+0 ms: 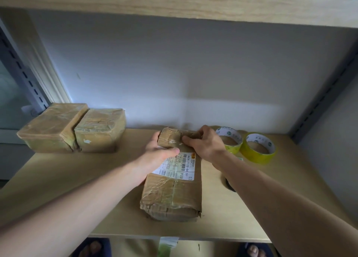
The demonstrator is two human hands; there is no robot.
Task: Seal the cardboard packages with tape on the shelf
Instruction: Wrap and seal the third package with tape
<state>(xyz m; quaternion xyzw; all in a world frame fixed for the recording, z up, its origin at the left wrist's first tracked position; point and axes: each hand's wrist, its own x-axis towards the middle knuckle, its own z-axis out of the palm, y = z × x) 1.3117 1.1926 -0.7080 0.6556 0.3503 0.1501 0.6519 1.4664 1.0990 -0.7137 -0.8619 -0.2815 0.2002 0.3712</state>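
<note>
A long cardboard package (172,194) with a white shipping label lies lengthwise in the middle of the wooden shelf (58,183). My left hand (157,154) grips its far left side, thumb lying across the top by the label. My right hand (205,142) holds the far end from the right, fingers curled over the crumpled taped top. Two yellow tape rolls (230,139) (258,147) lie flat just right of my right hand.
Two taped cardboard packages (52,128) (100,130) sit side by side at the back left of the shelf. A dark round object (229,185) peeks out beside my right forearm. The upper shelf board (174,0) hangs overhead; a slotted metal upright (319,99) stands at right.
</note>
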